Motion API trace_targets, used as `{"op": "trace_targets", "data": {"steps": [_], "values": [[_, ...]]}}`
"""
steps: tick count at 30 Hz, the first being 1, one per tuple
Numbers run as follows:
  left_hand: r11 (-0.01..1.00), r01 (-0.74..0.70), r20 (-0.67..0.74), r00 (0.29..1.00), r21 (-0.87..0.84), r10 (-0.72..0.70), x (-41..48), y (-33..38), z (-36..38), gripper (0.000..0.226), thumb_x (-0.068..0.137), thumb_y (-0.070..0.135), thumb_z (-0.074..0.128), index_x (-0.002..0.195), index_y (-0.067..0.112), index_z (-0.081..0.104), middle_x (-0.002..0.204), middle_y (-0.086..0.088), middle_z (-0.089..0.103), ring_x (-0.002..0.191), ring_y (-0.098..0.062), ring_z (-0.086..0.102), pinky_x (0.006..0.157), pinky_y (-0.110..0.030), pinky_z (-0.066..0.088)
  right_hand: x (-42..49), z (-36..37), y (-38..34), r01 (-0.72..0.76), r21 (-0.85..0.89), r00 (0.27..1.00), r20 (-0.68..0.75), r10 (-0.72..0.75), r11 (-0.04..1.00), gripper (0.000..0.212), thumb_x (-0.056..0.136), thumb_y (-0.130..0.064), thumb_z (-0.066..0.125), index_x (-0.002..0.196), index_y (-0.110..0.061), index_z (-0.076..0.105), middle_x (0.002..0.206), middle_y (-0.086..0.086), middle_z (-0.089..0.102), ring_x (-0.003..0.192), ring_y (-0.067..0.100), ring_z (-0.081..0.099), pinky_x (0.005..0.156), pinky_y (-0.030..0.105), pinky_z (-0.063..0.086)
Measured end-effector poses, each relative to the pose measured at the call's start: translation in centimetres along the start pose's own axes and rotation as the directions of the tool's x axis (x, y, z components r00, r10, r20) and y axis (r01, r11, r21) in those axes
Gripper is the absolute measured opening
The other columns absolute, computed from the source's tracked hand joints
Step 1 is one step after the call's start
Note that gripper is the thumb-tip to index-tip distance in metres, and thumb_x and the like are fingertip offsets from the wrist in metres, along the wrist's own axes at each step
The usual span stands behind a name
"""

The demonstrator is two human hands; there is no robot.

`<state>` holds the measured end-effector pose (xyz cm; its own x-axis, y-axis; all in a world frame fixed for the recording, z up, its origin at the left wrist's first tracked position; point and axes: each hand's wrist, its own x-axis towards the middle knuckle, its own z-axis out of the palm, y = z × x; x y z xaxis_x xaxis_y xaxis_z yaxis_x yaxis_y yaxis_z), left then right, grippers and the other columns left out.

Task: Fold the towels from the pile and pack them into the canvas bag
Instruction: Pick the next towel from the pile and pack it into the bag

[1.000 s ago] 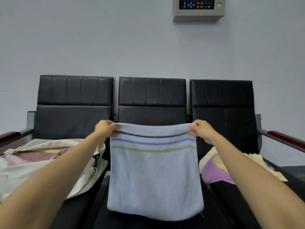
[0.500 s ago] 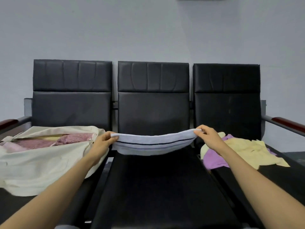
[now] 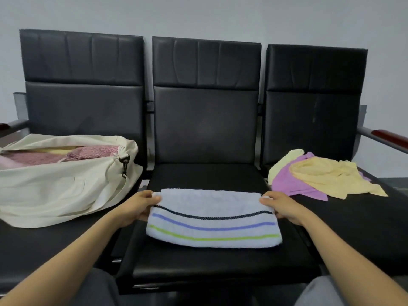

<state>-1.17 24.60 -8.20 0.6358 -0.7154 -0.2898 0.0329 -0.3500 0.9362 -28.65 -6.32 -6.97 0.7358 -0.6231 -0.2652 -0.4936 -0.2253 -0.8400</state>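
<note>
The left hand [image 3: 136, 206] is curled on the left end of a pale blue folded terry towel [image 3: 212, 219], with the thumb laid on top and the fingers tucked under the edge. The right hand [image 3: 284, 208] is closed in the same way on the right end of that towel. The towel is laid flat across the black padded middle seat [image 3: 205, 175] of a three-seat row, and its folded-over top layer is marked by a dark navy stripe, a blue stripe and a green stripe running from hand to hand.

On the left seat, a cream canvas bag [image 3: 55, 186] is set on its side with its mouth open; pink fluffy towels [image 3: 92, 152] and a strip of pale yellow cloth are seen inside it, and a dark metal clip [image 3: 124, 165] is hung at its near end. On the right seat, well apart from the blue towel, a loose pile of towels [image 3: 320, 175] is spread, with a purple cloth [image 3: 287, 184] lying under a yellow one. A red-brown armrest [image 3: 390, 138] is fixed at the right end of the row. Grey-clad knees [image 3: 320, 292] are seen at the lower edge.
</note>
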Motion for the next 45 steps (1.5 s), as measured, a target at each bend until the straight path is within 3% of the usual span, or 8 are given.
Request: {"op": "trace_targets", "data": {"steps": [14, 20, 24, 27, 32, 37, 40, 45], "values": [[0.934, 0.044, -0.318, 0.945, 0.354, 0.076, 11.7, -1.0, 2.0, 0.03, 0.095, 0.028, 0.056, 0.073, 0.012, 0.045, 0.069, -0.004, 0.046, 0.061, -0.017, 0.044, 0.049, -0.028, 0.032, 10.7, 1.8, 0.9, -0.028, -0.208, 0.946, -0.322, -0.041, 0.978, 0.018, 0.097, -0.022, 0.053, 0.102, -0.007, 0.06, 0.098, 0.009, 0.061, 0.098, 0.028, 0.059, 0.085, 0.039, 0.047], [0.894, 0.117, -0.393, 0.917, 0.432, 0.071, 11.8, -1.3, 1.4, 0.034, 0.084, 0.037, 0.071, 0.089, 0.008, 0.054, 0.08, -0.002, 0.056, 0.079, -0.02, 0.054, 0.071, -0.037, 0.048, 11.7, 2.6, 2.2, -0.021, -0.381, 0.917, -0.377, -0.134, 0.924, 0.015, 0.092, -0.018, 0.061, 0.103, -0.009, 0.055, 0.098, 0.005, 0.058, 0.099, 0.028, 0.059, 0.076, 0.032, 0.043], [0.762, 0.275, -0.258, 0.955, 0.586, -0.147, 10.6, -0.5, 0.8, 0.1, 0.054, 0.062, 0.083, 0.125, -0.001, 0.052, 0.125, -0.014, 0.057, 0.113, -0.027, 0.056, 0.092, -0.037, 0.05, 10.4, 3.7, 2.0, 0.014, -0.736, 0.88, -0.313, -0.358, 0.677, 0.035, 0.096, -0.019, 0.056, 0.13, -0.012, 0.049, 0.13, 0.008, 0.049, 0.122, 0.026, 0.045, 0.097, 0.035, 0.041], [0.638, 0.317, -0.242, 0.948, 0.702, -0.205, 9.4, 0.2, 1.5, 0.082, 0.071, 0.056, 0.077, 0.127, 0.002, 0.049, 0.128, -0.006, 0.053, 0.117, -0.022, 0.053, 0.086, -0.025, 0.042, 8.3, 5.8, 0.5, 0.19, -0.715, 0.905, -0.138, -0.403, 0.673, 0.043, 0.102, -0.032, 0.043, 0.143, -0.018, 0.042, 0.149, 0.003, 0.035, 0.144, 0.022, 0.022, 0.115, 0.038, 0.019], [0.713, 0.258, -0.211, 0.965, 0.652, -0.156, 8.8, -0.2, 1.9, 0.04, 0.079, 0.043, 0.075, 0.075, 0.012, 0.05, 0.087, -0.001, 0.054, 0.086, -0.017, 0.054, 0.067, -0.023, 0.037, 6.5, 9.7, 0.6, 0.18, -0.768, 0.984, 0.146, -0.105, 0.615, 0.066, 0.095, -0.067, 0.017, 0.152, -0.044, -0.004, 0.161, -0.009, -0.015, 0.146, 0.018, -0.023, 0.115, 0.056, -0.014], [0.892, 0.108, -0.158, 0.987, 0.439, -0.042, 7.2, 0.1, 0.8, 0.026, 0.09, 0.025, 0.066, 0.103, 0.011, 0.048, 0.101, -0.004, 0.059, 0.085, -0.014, 0.056, 0.063, -0.025, 0.044, 6.7, 11.0, 0.7, 0.189, -0.827, 0.982, 0.157, -0.105, 0.529, 0.09, 0.07, -0.085, -0.002, 0.15, -0.045, -0.012, 0.16, -0.008, -0.02, 0.146, 0.018, -0.023, 0.114, 0.06, -0.014], [0.92, -0.071, -0.152, 0.978, 0.385, 0.14, 6.3, 0.6, 0.4, 0.058, 0.09, 0.019, 0.065, 0.139, 0.013, 0.034, 0.123, -0.01, 0.058, 0.107, -0.019, 0.056, 0.092, -0.03, 0.045, 6.6, 11.1, 0.6, 0.182, -0.826, 0.983, 0.143, -0.114, 0.534, 0.104, 0.055, -0.087, -0.01, 0.15, -0.045, -0.012, 0.161, -0.008, -0.019, 0.147, 0.019, -0.022, 0.114, 0.06, -0.014], [0.945, -0.261, -0.039, 0.961, 0.199, 0.273, 4.1, 3.7, 3.4, 0.043, 0.097, 0.003, 0.05, 0.136, 0.023, 0.052, 0.127, -0.003, 0.056, 0.1, -0.002, 0.058, 0.082, -0.01, 0.047, 5.5, 10.3, -0.2, 0.213, -0.714, 0.976, 0.189, -0.109, 0.666, 0.072, 0.091, -0.071, 0.021, 0.153, -0.041, 0.0, 0.162, -0.007, -0.013, 0.147, 0.015, -0.019, 0.117, 0.051, -0.013]]}}
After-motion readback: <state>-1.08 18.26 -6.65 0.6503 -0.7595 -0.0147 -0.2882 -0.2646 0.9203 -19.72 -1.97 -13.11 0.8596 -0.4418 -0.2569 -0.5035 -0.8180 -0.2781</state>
